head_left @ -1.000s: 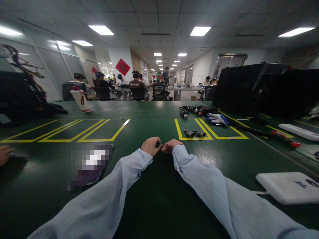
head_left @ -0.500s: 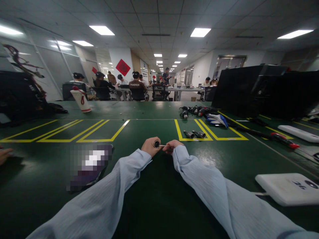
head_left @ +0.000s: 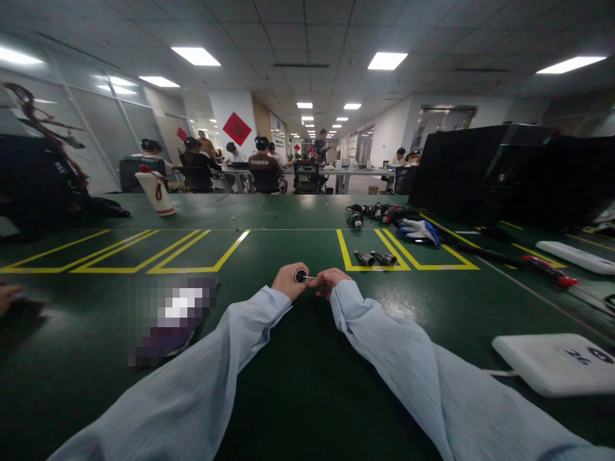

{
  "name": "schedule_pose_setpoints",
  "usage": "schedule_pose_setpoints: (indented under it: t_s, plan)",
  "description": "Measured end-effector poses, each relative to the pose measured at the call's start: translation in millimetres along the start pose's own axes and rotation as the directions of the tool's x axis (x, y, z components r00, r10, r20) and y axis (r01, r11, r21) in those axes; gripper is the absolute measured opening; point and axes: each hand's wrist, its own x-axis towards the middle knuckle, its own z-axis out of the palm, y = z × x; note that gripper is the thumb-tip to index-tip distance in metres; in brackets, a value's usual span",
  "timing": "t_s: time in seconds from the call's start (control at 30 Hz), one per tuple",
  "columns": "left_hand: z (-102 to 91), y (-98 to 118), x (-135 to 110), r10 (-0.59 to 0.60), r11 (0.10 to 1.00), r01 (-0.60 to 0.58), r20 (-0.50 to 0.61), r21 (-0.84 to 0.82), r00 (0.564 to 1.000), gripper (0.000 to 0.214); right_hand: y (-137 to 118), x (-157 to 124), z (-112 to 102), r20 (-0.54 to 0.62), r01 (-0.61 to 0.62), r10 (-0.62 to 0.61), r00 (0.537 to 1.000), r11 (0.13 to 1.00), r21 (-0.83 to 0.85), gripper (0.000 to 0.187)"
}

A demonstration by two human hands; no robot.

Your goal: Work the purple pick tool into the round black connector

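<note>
My left hand (head_left: 287, 280) is closed around a small round black connector (head_left: 300, 276), its open end facing me. My right hand (head_left: 332, 280) pinches a thin metal pin (head_left: 314, 278) whose tip points into the connector's face. Both hands rest low over the green table (head_left: 298, 384), close together at the middle. Light blue sleeves cover both forearms.
Two metal connectors (head_left: 375, 258) lie in a yellow-taped box ahead right, with more connectors (head_left: 372, 212), a blue-white glove (head_left: 419, 229) and a red-handled screwdriver (head_left: 545, 268) beyond. White flat devices (head_left: 557, 362) sit at right. A white cup (head_left: 156, 191) stands far left. Another person's hand (head_left: 8, 296) is at the left edge.
My right hand has edged left, bringing the pin closer into the connector. The hand at the left edge has drawn back.
</note>
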Motion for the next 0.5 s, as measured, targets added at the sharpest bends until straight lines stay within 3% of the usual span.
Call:
schedule_pose_setpoints:
  t_s: [0.2,0.5]
  plan:
    - [-0.8,2.4,-0.2,-0.015,1.0,0.014,-0.045,-0.019,0.999,0.008,2.2,1.4,1.2,0.019,-0.009,0.008,1.0,0.999,0.033,0.003]
    - [-1.1,1.3,-2.3,-0.005,0.996,0.013,-0.099,0.086,0.995,0.009,3.9,1.0,0.1,-0.023,0.087,-0.087,0.996,0.996,-0.028,0.007]
